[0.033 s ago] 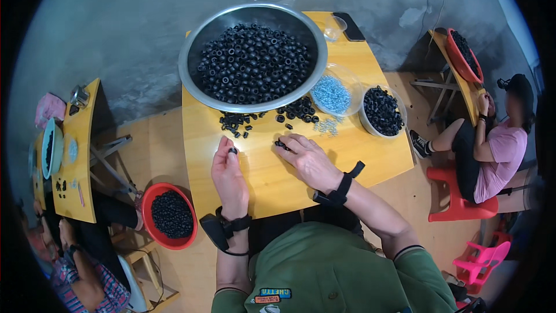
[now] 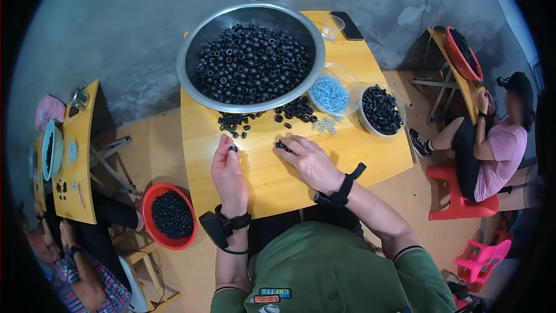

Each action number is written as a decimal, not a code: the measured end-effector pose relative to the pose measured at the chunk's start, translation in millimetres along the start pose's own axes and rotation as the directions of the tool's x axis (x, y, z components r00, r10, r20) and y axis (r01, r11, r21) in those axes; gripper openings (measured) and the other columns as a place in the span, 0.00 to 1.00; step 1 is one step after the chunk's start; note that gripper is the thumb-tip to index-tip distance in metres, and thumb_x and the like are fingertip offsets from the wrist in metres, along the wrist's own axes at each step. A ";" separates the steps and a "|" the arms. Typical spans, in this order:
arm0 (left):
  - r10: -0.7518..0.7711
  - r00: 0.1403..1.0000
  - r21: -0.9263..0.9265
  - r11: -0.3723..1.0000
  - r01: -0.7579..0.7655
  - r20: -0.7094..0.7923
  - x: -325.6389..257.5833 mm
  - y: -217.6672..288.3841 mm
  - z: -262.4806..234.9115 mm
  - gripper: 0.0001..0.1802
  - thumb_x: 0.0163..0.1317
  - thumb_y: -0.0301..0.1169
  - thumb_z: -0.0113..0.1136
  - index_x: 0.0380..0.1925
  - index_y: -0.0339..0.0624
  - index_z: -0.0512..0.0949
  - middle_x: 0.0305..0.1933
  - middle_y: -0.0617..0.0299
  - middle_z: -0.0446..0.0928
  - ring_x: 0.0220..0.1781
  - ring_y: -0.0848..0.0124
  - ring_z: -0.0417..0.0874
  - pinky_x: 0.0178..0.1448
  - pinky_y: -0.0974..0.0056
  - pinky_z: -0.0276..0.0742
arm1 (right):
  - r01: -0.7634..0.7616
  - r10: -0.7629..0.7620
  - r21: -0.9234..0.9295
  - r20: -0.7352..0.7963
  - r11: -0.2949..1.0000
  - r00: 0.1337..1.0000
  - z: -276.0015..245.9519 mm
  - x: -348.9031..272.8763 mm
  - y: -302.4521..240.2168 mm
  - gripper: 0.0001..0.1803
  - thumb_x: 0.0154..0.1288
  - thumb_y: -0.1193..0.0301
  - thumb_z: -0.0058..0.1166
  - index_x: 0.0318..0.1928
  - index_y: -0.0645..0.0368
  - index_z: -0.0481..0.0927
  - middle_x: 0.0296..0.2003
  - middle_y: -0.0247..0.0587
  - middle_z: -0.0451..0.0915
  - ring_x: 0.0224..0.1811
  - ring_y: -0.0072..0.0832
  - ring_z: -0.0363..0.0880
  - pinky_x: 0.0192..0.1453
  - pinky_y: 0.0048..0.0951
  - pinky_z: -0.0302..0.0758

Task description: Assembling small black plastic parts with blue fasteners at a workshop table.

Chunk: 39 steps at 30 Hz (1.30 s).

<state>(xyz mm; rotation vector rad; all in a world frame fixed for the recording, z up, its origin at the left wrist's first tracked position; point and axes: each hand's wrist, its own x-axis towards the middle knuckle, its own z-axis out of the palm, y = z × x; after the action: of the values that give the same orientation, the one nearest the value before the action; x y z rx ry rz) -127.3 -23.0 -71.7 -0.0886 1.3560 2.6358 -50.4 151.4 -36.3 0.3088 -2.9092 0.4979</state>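
The left hand (image 2: pixel 227 169) pinches one black ring (image 2: pixel 233 149) at its fingertips; the right hand (image 2: pixel 311 161) rests curled on another ring (image 2: pixel 281 146). Just beyond them lies a loose scatter of rings (image 2: pixel 263 117). Further out, the big steel basin (image 2: pixel 194 43) stays heaped, the small bowl (image 2: pixel 364 117) only part-filled: most work remains, I'd judge.

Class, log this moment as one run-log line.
left hand: pinches black ring | right hand: on black rings | yellow table | steel bowl: full

Our left hand (image 2: pixel 228 173) stands edge-up, fingertips pinched together. Our right hand (image 2: pixel 311 161) lies palm down, fingers curled forward. Both wrists wear black straps, forearms entering from below.
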 end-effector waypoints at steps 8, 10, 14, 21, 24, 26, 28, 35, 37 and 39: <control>-0.106 0.987 0.025 0.994 0.104 0.121 -15.2 -25.8 26.3 0.08 0.61 0.24 0.50 0.40 0.37 0.73 0.60 0.58 0.63 0.60 0.71 0.65 0.63 0.64 0.62 | -0.064 0.081 0.241 -0.062 0.968 0.995 -18.6 -34.8 16.3 0.27 0.42 0.81 0.53 0.50 0.59 0.72 0.51 0.44 0.70 0.55 0.40 0.67 0.55 0.35 0.68; -0.140 0.973 0.009 0.990 0.141 0.184 -23.4 -29.6 34.6 0.09 0.61 0.24 0.50 0.42 0.38 0.73 0.61 0.58 0.63 0.62 0.70 0.64 0.65 0.62 0.58 | -0.098 0.155 0.381 -0.122 0.919 0.980 -21.3 -40.8 19.8 0.27 0.43 0.82 0.53 0.50 0.59 0.72 0.49 0.45 0.71 0.53 0.41 0.68 0.54 0.35 0.69; -0.216 0.953 -0.089 0.967 0.239 0.213 -34.9 -35.2 42.0 0.09 0.59 0.20 0.50 0.40 0.33 0.73 0.64 0.50 0.58 0.66 0.65 0.58 0.66 0.64 0.55 | -0.211 0.316 0.419 -0.199 0.883 0.928 -21.9 -55.5 30.1 0.24 0.45 0.83 0.53 0.49 0.60 0.73 0.44 0.46 0.73 0.46 0.43 0.72 0.48 0.35 0.72; -0.300 0.915 -0.165 0.922 0.351 0.271 -57.4 -25.9 44.6 0.08 0.61 0.24 0.50 0.40 0.36 0.70 0.56 0.49 0.66 0.61 0.62 0.66 0.63 0.60 0.62 | -0.275 0.355 0.352 -0.184 0.895 0.917 -17.0 -45.9 24.8 0.17 0.46 0.82 0.54 0.41 0.62 0.74 0.35 0.45 0.72 0.36 0.42 0.75 0.37 0.34 0.74; -0.327 0.898 -0.130 0.917 0.376 0.295 -64.4 -23.3 34.4 0.08 0.62 0.29 0.51 0.39 0.39 0.70 0.45 0.54 0.74 0.48 0.65 0.75 0.57 0.61 0.68 | -0.285 0.361 0.356 -0.168 0.890 0.917 -13.9 -40.2 23.2 0.14 0.46 0.82 0.54 0.37 0.62 0.73 0.33 0.44 0.72 0.35 0.42 0.74 0.36 0.35 0.73; -0.331 0.896 -0.104 0.921 0.375 0.297 -70.7 -18.6 36.5 0.08 0.62 0.29 0.52 0.39 0.39 0.70 0.39 0.57 0.75 0.42 0.67 0.77 0.51 0.64 0.72 | -0.280 0.345 0.323 -0.164 0.904 0.924 -10.8 -40.3 24.8 0.13 0.46 0.82 0.54 0.36 0.62 0.73 0.32 0.45 0.72 0.35 0.43 0.74 0.36 0.35 0.73; -0.334 0.894 -0.078 0.925 0.371 0.298 -76.7 -15.8 38.1 0.08 0.61 0.29 0.52 0.38 0.39 0.70 0.34 0.60 0.75 0.36 0.69 0.78 0.45 0.66 0.75 | -0.272 0.327 0.291 -0.159 0.917 0.932 -10.1 -41.3 24.1 0.13 0.46 0.82 0.54 0.35 0.62 0.72 0.32 0.45 0.71 0.34 0.43 0.74 0.36 0.35 0.73; -0.334 0.892 0.000 0.936 0.351 0.306 -91.8 -10.3 50.5 0.08 0.62 0.28 0.51 0.40 0.36 0.69 0.33 0.58 0.75 0.33 0.70 0.79 0.41 0.67 0.76 | -0.260 0.502 0.876 0.024 0.405 0.864 -28.9 -63.7 14.0 0.05 0.58 0.80 0.48 0.36 0.61 0.70 0.32 0.39 0.76 0.32 0.28 0.76 0.33 0.23 0.72; -0.341 0.891 0.019 0.936 0.352 0.302 -95.4 -9.2 53.9 0.09 0.61 0.29 0.52 0.39 0.37 0.70 0.33 0.59 0.75 0.33 0.71 0.78 0.40 0.69 0.76 | -0.192 0.493 0.977 0.121 0.095 0.861 -36.3 -71.0 7.0 0.04 0.61 0.80 0.47 0.37 0.60 0.71 0.32 0.36 0.77 0.30 0.21 0.76 0.32 0.19 0.71; -0.354 0.886 0.061 0.934 0.352 0.298 -98.8 -9.0 56.2 0.09 0.61 0.28 0.52 0.39 0.36 0.70 0.32 0.58 0.75 0.32 0.71 0.79 0.40 0.68 0.76 | -0.184 0.430 0.977 0.213 -0.108 0.877 -42.3 -78.6 0.0 0.07 0.62 0.79 0.46 0.41 0.61 0.74 0.31 0.30 0.77 0.30 0.13 0.73 0.32 0.15 0.70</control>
<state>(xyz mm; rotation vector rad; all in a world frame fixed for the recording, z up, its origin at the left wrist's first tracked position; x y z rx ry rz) -27.0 15.0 -33.0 0.0651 1.1214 2.2304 31.1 179.6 -13.1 -0.3414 -1.6799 2.5598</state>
